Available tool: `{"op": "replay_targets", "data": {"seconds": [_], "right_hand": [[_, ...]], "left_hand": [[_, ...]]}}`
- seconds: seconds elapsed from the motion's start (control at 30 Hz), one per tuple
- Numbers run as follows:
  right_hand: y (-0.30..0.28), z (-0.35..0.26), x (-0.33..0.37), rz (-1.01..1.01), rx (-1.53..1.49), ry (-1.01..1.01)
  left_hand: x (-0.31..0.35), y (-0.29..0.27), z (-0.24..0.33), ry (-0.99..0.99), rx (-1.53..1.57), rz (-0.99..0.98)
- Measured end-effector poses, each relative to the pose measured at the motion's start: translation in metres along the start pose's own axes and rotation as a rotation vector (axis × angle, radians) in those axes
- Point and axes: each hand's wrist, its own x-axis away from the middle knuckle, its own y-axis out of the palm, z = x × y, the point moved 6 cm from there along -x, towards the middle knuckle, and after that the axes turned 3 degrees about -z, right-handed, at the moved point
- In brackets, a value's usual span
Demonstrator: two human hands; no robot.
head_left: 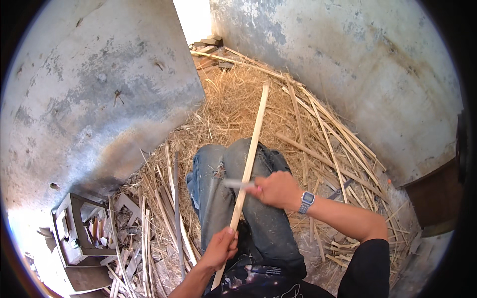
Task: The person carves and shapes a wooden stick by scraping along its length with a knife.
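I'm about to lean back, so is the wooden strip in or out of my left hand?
In: your left hand grips the pale wooden strip toward its lower end, fingers curled around it.

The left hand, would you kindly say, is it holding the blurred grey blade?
No, the left hand grips a long pale wooden strip, while the right hand holds the blade.

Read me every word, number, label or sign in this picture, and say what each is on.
Watch: display too small to read.
Shirt: small print, too small and blurred to read.
Blade: blurred, no text to make out.
Wood strip: none visible.
I can make out no readable text elsewhere.
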Motion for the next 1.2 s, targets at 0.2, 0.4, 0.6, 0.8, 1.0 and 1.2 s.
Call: {"op": "replay_targets", "data": {"seconds": [0.2,0.4,0.6,0.8,1.0,1.2], "right_hand": [[-0.035,0.124,-0.055,0.115,-0.016,0.272],[-0.053,0.166,-0.074,0.236,-0.009,0.301],[-0.054,0.14,-0.063,0.286,-0.123,0.376],[-0.055,0.102,-0.02,0.206,-0.223,0.297],[-0.013,-0.027,0.028,-0.226,-0.089,0.055],[-0.023,0.044,-0.007,0.001,-0.061,0.226]], "left_hand": [[0.058,-0.021,-0.033,-0.087,0.038,-0.021],[0.091,-0.048,-0.058,-0.076,-0.064,-0.001],[0.084,-0.052,-0.053,-0.187,0.134,0.059],[0.023,-0.02,-0.028,-0.29,0.471,-0.353],[0.006,-0.009,-0.026,-0.372,0.701,-0.478],[0.048,-0.041,-0.054,-0.338,0.639,-0.422]]}}
